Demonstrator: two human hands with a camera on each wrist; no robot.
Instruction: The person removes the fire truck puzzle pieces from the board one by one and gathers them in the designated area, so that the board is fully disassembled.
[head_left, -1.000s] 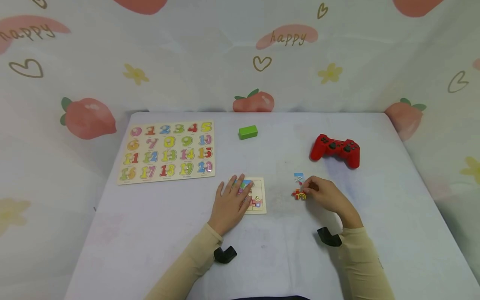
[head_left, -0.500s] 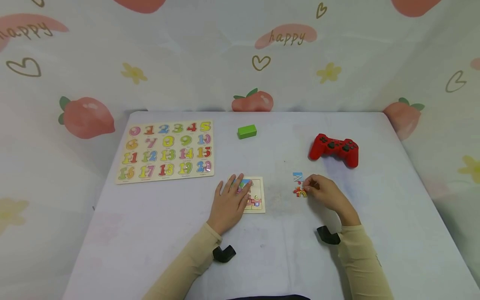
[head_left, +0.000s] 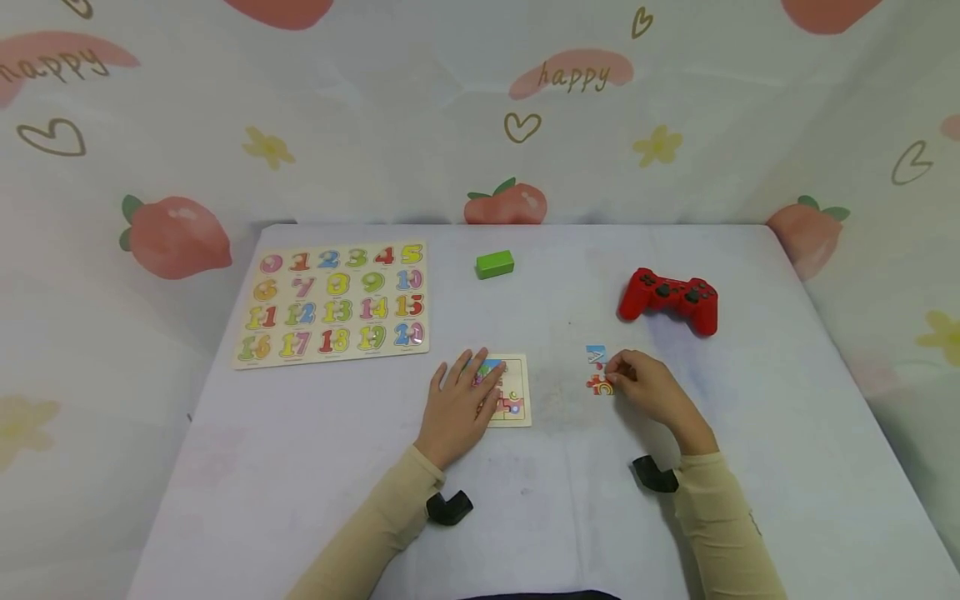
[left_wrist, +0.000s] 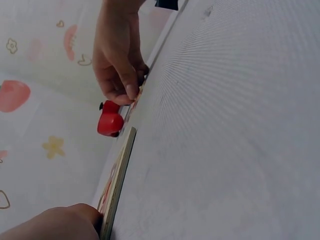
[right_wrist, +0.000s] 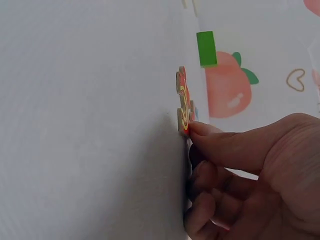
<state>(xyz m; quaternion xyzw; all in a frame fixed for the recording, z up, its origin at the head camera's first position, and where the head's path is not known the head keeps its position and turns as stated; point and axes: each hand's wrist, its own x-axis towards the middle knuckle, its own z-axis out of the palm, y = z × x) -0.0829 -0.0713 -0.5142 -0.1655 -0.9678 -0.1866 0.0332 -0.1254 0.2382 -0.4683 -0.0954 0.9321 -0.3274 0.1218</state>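
Observation:
My left hand (head_left: 459, 412) lies with spread fingers over the left part of a small wooden puzzle board (head_left: 517, 375), hiding much of its picture. In the left wrist view, the edge of the board (left_wrist: 119, 182) shows beside that hand. To the right of the board, my right hand (head_left: 651, 387) pinches the edge of a red and yellow puzzle piece (head_left: 597, 385) between thumb and fingers. The right wrist view shows this piece (right_wrist: 183, 107) low over the table, at the thumb tip. A blue and white puzzle piece (head_left: 596, 354) lies just beyond it, partly behind the fingers.
A wooden number board (head_left: 333, 307) lies at the back left of the white table (head_left: 315, 467). The green block (head_left: 495, 265) is at the back middle, and a red game controller (head_left: 670, 300) sits at the back right. A patterned cloth (head_left: 405, 108) hangs behind.
The red and yellow piece has turned a little and shifted slightly away from me in my right hand's grasp. My left hand has stayed in place on the board.

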